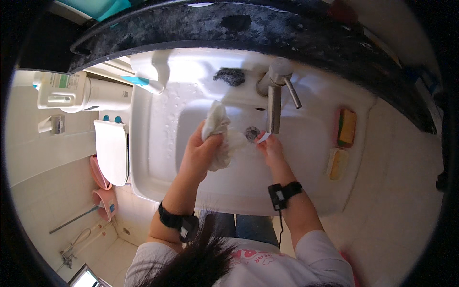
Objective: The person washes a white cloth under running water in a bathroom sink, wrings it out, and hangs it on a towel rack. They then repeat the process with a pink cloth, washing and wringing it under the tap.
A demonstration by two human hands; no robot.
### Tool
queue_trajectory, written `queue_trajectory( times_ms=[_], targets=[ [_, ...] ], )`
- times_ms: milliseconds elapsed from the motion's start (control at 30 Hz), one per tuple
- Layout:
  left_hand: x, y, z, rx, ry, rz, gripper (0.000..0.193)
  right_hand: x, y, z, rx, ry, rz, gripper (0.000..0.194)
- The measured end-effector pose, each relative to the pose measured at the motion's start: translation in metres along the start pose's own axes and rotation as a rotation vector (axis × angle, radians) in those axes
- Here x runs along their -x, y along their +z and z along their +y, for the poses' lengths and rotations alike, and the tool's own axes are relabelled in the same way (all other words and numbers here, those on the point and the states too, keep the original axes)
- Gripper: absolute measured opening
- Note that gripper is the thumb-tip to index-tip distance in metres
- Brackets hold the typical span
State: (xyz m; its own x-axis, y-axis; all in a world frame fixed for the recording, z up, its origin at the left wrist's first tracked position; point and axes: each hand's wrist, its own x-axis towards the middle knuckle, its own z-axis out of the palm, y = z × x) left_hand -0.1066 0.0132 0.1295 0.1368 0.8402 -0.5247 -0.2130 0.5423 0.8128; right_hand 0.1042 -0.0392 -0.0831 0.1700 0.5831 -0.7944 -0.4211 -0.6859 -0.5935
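Note:
My left hand is closed around a bunched, off-white cloth over the left part of the white ceramic washbasin. Loose folds of the cloth hang out above and below my grip. Beneath the spout of the metal faucet, my right hand pinches a small, flat white piece; what it is cannot be told. Just left of those fingertips is the round drain. Whether water is running from the spout is not clear.
Behind the basin, a dark scouring pad lies on the ledge near a white-and-turquoise bottle. Two soap bars in dishes sit on the right rim. A dark mottled ledge crosses above. Left stands a toilet with its lid down.

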Motion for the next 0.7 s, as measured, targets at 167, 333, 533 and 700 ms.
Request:
queue_trajectory(
  times_ms=[167, 333, 533, 700],
  targets=[
    [0.024, -0.015, 0.021, -0.010, 0.110, 0.131, 0.036, -0.034, 0.007, 0.043, 1.000, -0.524, 0.244, 0.017],
    [0.030, -0.029, 0.025, 0.065, 0.136, 0.145, 0.040, -0.036, 0.009, 0.046, 1.104, -0.590, 0.298, 0.014],
    [0.041, -0.029, 0.033, 0.100, 0.165, 0.189, 0.045, -0.001, 0.025, 0.001, -0.636, 0.015, 0.057, 0.024],
    [0.049, -0.025, 0.036, 0.124, 0.217, 0.202, 0.047, 0.029, 0.046, -0.056, -0.510, -0.009, -0.410, 0.040]
  ],
)
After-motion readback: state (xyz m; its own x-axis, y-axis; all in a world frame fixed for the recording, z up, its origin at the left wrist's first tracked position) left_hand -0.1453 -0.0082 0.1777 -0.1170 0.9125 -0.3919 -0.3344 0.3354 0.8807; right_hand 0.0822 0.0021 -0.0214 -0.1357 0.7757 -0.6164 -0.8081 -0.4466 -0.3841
